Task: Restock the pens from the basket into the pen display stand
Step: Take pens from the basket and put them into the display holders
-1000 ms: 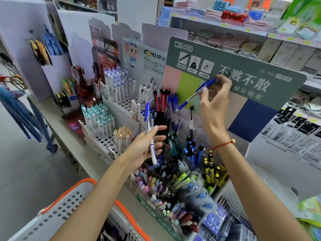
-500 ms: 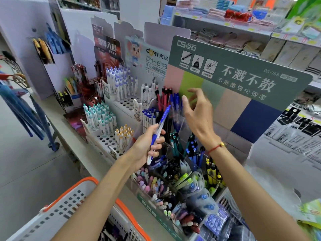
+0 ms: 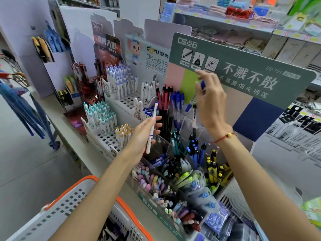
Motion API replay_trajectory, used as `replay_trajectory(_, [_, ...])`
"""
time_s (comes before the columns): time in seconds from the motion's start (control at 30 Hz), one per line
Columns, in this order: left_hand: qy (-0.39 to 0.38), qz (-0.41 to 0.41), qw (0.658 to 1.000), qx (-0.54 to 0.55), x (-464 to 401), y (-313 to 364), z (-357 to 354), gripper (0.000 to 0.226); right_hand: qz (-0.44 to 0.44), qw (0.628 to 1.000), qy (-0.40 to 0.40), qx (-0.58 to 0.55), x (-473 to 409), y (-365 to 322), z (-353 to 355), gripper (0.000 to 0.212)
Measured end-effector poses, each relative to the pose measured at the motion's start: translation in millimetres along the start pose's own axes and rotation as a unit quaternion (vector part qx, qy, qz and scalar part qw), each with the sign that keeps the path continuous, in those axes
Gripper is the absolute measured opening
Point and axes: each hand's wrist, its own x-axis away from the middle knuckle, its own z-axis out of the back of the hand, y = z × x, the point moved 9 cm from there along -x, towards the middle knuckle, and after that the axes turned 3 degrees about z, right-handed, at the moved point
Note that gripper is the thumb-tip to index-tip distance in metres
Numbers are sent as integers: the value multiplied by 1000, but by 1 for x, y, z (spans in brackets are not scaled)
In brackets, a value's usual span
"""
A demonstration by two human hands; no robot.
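Gripping 1 white pen (image 3: 152,128), left hand (image 3: 145,136); right hand (image 3: 209,103) pinching 1 blue pen (image 3: 188,107).

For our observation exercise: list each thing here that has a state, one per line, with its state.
Left hand: fingers hold a white pen, tilted, cap end up.
Right hand: raised, fingers pinch a blue pen over the display stand.
Red pens: standing upright.
Basket: contents mostly hidden.
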Motion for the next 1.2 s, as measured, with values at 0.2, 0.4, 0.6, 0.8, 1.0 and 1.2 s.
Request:
replay_trajectory(0.2, [-10,24,1000,15,7,-3,3,26,-7,980,-196,44,23,7,-62,35])
replay_trajectory(0.4, [-28,35,999,-8,10,1,-1,25,-33,993,-112,19,26,-19,-40,37])
replay_trajectory(0.6, [-42,-39,994,-89,2,13,-3,19,-184,944,-195,-195,56,-35,-63,23])
replay_trajectory(0.8, [66,-102,901,-416,-17,7,37,45,-199,958,-18,-204,44,-15,-30,22])
replay_trajectory(1.0, [49,-150,769,-620,-20,-11,29,63,-144,974,-62,-162,54,-24,-56,17])
replay_trajectory(1.2, [46,-198,675,-709,-14,-8,28,74,-70,989,-110,-74,51,-34,-71,19])
